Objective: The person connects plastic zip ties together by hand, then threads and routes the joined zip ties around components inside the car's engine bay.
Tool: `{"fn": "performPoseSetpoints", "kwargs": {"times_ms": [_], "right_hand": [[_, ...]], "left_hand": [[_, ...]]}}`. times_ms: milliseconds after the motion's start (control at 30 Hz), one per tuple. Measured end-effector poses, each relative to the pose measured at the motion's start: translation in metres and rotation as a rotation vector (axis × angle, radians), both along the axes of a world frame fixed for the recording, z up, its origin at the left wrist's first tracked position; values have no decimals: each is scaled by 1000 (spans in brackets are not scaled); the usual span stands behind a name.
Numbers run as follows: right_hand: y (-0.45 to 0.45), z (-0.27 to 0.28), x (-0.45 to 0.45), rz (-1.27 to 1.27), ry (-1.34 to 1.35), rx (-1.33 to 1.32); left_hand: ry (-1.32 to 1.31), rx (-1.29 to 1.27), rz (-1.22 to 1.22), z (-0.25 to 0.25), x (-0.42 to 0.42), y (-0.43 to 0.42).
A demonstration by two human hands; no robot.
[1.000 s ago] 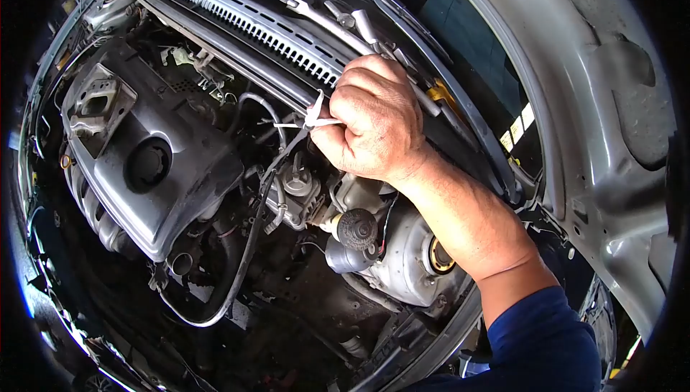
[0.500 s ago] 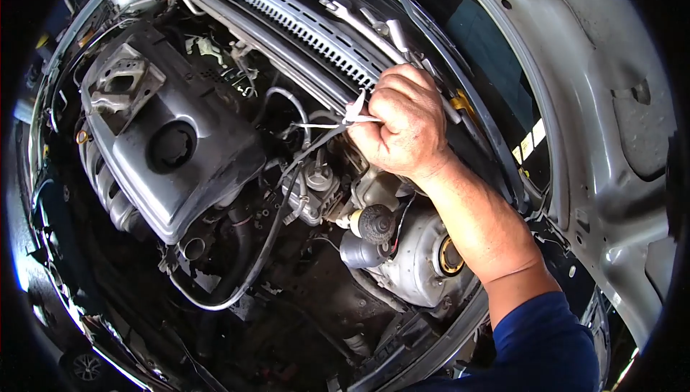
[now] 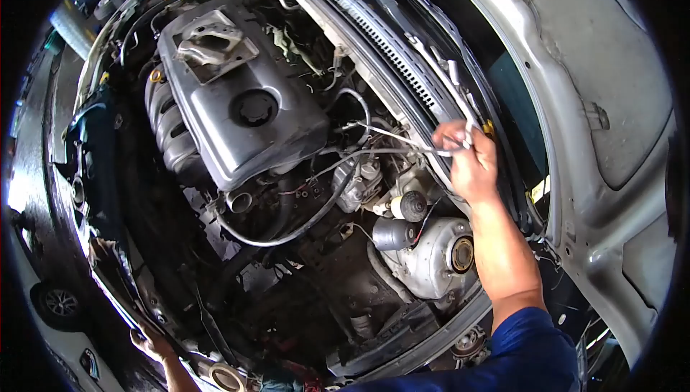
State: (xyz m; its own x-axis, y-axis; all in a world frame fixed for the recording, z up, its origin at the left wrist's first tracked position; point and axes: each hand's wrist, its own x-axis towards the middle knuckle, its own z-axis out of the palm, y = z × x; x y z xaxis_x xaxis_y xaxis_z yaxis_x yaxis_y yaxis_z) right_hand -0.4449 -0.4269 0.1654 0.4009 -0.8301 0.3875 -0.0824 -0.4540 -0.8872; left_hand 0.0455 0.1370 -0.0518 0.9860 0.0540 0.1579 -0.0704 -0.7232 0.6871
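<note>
My right hand (image 3: 471, 162), partly blurred, is closed around the end of a grey cable (image 3: 302, 230) above the cowl edge. The cable loops down along the engine's near side. A thin white strand (image 3: 392, 134) runs from beside the engine cover to the same fingers. Beyond that hand, a long metal wrench (image 3: 447, 79) lies on the cowl. At lower left, my left hand (image 3: 151, 343) has its fingers curled over the car's front edge (image 3: 118, 298). A tan ring like a tape roll (image 3: 226, 376) is beside the left wrist.
The grey engine cover (image 3: 237, 147) fills the middle, with a loose metal bracket (image 3: 215, 45) on top. Nearer me are the brake booster (image 3: 440, 270) and a black-capped reservoir (image 3: 410, 206). The raised hood (image 3: 596, 140) borders the right; another car (image 3: 61, 342) stands at left.
The camera view has shifted, and the engine bay appears farther right. My right hand has drawn the cable end toward the windshield side. My left hand and the tan ring have come into view.
</note>
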Motion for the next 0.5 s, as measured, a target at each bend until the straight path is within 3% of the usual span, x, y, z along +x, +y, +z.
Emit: {"fn": "performPoseSetpoints", "kwargs": {"times_ms": [167, 300, 500], "right_hand": [[46, 60, -13, 405, -401, 385], [74, 88, -35, 286, -471, 533], [103, 161, -56, 414, -574, 382]], "left_hand": [[-78, 95, -53, -11, 6, 10], [53, -118, -52, -19, 12, 16], [-58, 32, -47, -18, 13, 14]]}}
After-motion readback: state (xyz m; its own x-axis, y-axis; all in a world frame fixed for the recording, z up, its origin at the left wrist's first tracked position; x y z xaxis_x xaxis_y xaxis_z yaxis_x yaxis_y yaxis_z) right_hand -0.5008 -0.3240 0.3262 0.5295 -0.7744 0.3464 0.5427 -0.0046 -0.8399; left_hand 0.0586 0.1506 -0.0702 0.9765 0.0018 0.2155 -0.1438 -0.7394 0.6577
